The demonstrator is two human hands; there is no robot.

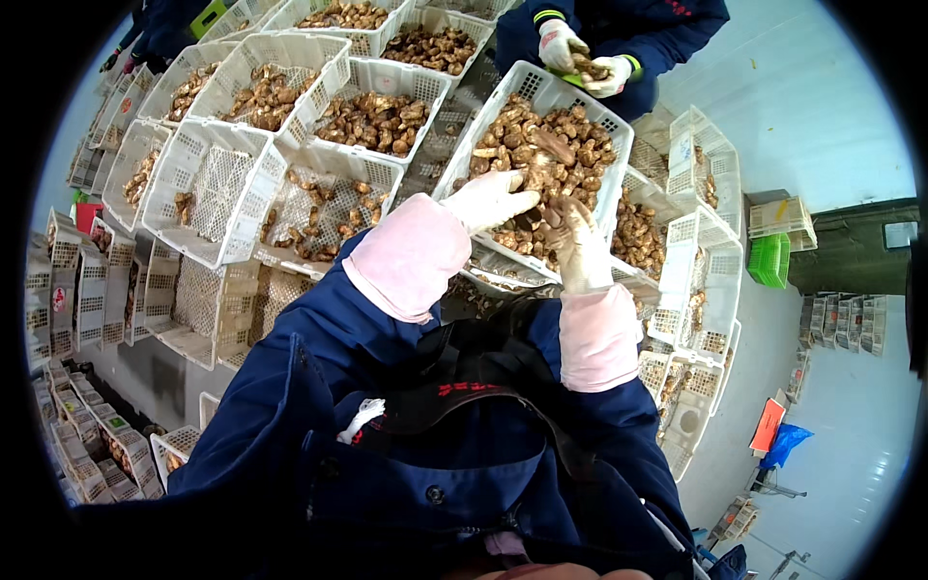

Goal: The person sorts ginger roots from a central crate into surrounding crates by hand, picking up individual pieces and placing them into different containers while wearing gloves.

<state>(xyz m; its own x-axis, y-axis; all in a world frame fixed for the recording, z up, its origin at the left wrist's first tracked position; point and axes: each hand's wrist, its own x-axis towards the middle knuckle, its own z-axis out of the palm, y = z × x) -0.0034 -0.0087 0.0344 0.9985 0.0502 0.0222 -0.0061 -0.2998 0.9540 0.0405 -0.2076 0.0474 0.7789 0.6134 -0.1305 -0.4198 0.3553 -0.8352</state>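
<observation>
A white plastic crate [620, 145] heaped with brown mushrooms [570, 145] stands in front of me. My left hand [493, 200], in a pale glove with a pink cuff, reaches over its left near part. Its fingers stretch to the right, apart, at the top of the heap. My right hand [577, 242], gloved the same way, is over the near right part, its fingers curled round a dark brown mushroom that they partly hide. At the crate's far end, another person's gloved hands [585, 68] hold a mushroom.
To the left stand several white crates of mushrooms, among them a sparsely filled crate [329, 215] and a tilted crate [215, 184]. More stacked crates [701, 275] stand close on the right. Beyond them a green basket [769, 260] sits by the wall.
</observation>
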